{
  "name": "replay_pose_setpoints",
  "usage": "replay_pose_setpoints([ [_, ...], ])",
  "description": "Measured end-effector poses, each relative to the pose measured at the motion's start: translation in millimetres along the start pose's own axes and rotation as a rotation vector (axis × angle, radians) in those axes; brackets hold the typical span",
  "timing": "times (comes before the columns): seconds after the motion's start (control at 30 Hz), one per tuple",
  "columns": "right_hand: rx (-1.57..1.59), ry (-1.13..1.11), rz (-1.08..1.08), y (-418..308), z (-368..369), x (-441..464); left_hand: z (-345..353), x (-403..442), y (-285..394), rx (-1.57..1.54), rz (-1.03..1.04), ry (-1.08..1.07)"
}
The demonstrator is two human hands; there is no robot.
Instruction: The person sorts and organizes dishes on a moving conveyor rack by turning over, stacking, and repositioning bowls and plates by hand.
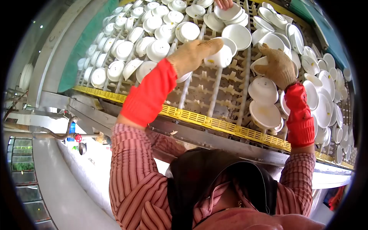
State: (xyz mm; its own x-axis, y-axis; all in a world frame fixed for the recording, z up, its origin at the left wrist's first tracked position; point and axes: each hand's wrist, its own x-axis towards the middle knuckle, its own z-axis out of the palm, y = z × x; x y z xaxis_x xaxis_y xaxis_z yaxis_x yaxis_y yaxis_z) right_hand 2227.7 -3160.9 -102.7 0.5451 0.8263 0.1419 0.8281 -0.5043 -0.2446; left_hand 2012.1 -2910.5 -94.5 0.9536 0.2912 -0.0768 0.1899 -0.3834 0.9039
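A tan work glove with a red cuff covers each of my hands. My left hand (195,53) grips a small white bowl (218,59), with the thumb stretched over it; yellow specks show on its side. To the right, my right hand (279,66) curls round a white bowl (259,61) among the crowded dishes, and part of that bowl is hidden by the glove. Just below this hand, white bowls (263,90) and a white saucer (265,114) lean on the rack. A larger white bowl (236,36) lies beyond my left hand.
A pegged conveyor rack (226,90) runs across, with a yellow slotted edge strip (203,118) nearest me. Upturned bowls (158,50) stand in rows on the left; dishes (324,99) pile up on the right. Another person's hand (223,4) touches stacked bowls at the far side.
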Motion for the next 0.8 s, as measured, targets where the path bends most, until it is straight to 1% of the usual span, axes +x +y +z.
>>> replay_pose_setpoints([
  [0.03, -0.03, 0.011, -0.097, 14.7, 7.7, 5.9, -1.5, -18.0, 8.9, -0.045, -0.053, -0.089],
  [0.07, -0.013, -0.051, -0.047, 12.9, 8.8, 2.9, 0.0, -33.2, 13.9, -0.088, -0.106, -0.18],
  [0.13, 0.019, -0.165, 0.048, 6.2, 7.2, 0.9, 8.3, -55.7, 5.3, 0.016, -0.318, -0.275],
  [0.17, 0.001, -0.173, 0.047, 10.3, 16.8, 2.2, 12.9, -66.4, 4.8, 0.225, -0.381, -0.313],
  [0.2, 0.041, -0.159, 0.083, 14.3, 22.2, 0.0, 15.0, -73.1, -21.6, 0.202, -0.204, -0.278],
  [0.27, 0.12, -0.13, 0.167, 12.7, 19.8, -20.2, 14.5, -79.4, 8.3, 0.731, -0.241, -0.111],
  [0.33, 0.267, -0.086, 0.199, 13.9, 12.9, -44.7, -6.3, -86.7, -8.2, 1.171, 0.171, 0.147],
  [0.4, 0.418, -0.034, 0.23, 14.9, 6.8, -64.0, -38.7, -92.0, -2.8, 1.091, 0.281, 0.428],
  [0.43, 0.51, -0.059, 0.292, 11.9, 0.5, -70.1, -62.2, -93.1, -18.1, 1.118, 0.323, 0.594],
  [0.47, 0.652, -0.021, 0.288, 12.4, 0.3, -73.6, -86.0, -95.3, -38.8, 1.139, 0.361, 0.756],
  [0.53, 0.933, 0.07, 0.277, 14.2, -0.8, -75.5, -124.5, -105.2, -64.8, 1.212, -0.052, 0.84],
  [0.57, 1.028, 0.012, 0.283, 5.0, -18.2, -72.0, -141.4, -110.9, -86.4, 1.054, -0.134, 0.775],
  [0.63, 0.497, 0.363, -0.293, -3.9, -17.3, -56.6, -161.2, -116.3, -124.4, 0.741, -0.287, 0.629],
  [0.67, 0.207, 0.514, -0.568, -12.7, -17.8, -49.3, -153.2, -114.2, -105.4, 0.74, -0.359, 0.609],
  [0.73, 0.234, 0.461, -0.433, -48.4, -9.1, -41.4, -141.8, -118.6, -67.3, 0.745, -0.51, 0.568],
  [0.77, 0.29, 0.47, -0.521, -51.5, 6.5, -28.8, -140.3, -122.8, -72.1, 0.839, -0.572, 0.585],
  [0.8, 0.357, 0.41, -0.525, -50.8, 19.5, -24.9, -140.0, -126.8, -81.8, 0.933, -0.632, 0.608],
])
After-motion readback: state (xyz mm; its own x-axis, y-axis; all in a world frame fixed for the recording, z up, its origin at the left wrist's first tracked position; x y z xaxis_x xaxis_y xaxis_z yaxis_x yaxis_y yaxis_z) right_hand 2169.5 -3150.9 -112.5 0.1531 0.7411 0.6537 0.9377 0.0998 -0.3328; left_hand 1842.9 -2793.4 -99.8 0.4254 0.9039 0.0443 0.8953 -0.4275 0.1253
